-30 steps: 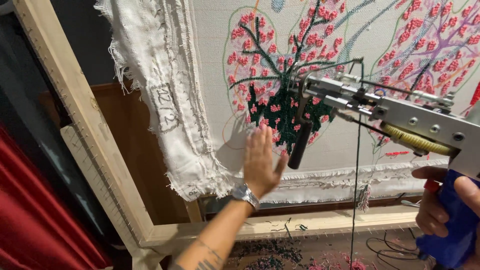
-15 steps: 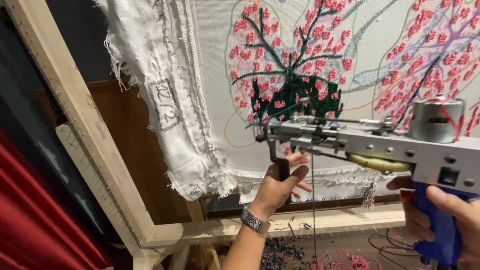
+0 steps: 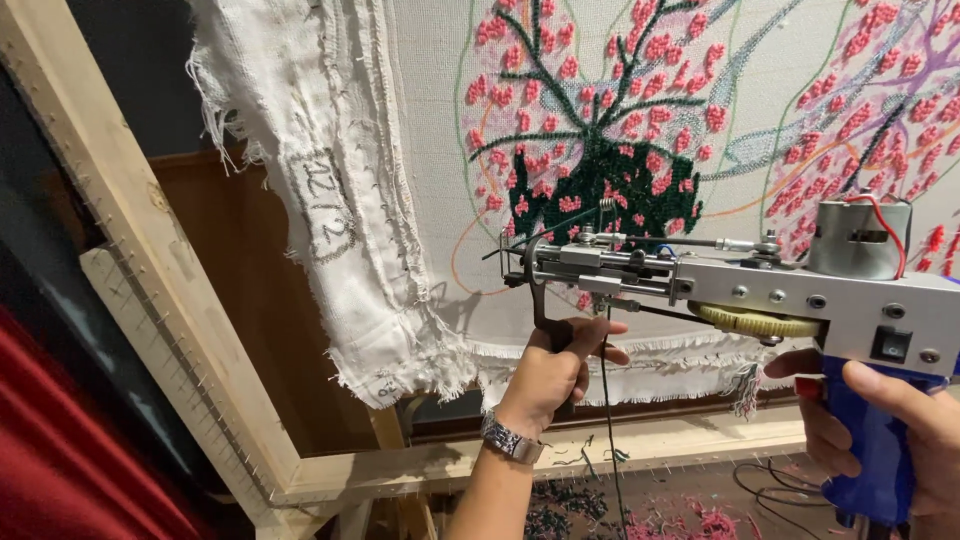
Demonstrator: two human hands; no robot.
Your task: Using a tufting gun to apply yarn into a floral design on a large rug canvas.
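Head view: the tufting gun (image 3: 740,285) is held up in front of the stretched cloth (image 3: 440,120), its tip not clearly touching. The left hand (image 3: 555,375) has its fingers clamped on the black front handle; the right hand (image 3: 890,420) wraps the blue grip. Dark branches and pink blossoms look largely filled, while the drawn outlines around them and much pale cloth remain bare.

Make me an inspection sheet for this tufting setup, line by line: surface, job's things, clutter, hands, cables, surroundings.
Surface: white backing cloth stretched on a wooden frame, edges frayed.
Job's things: tufting gun; pink and dark green tufted tree design.
Clutter: yarn scraps on the floor below.
Hands: left hand grips the gun's front handle; right hand holds the blue grip.
Cables: dark cords on the floor; a yarn strand hangs from the gun.
Surroundings: red fabric at left.
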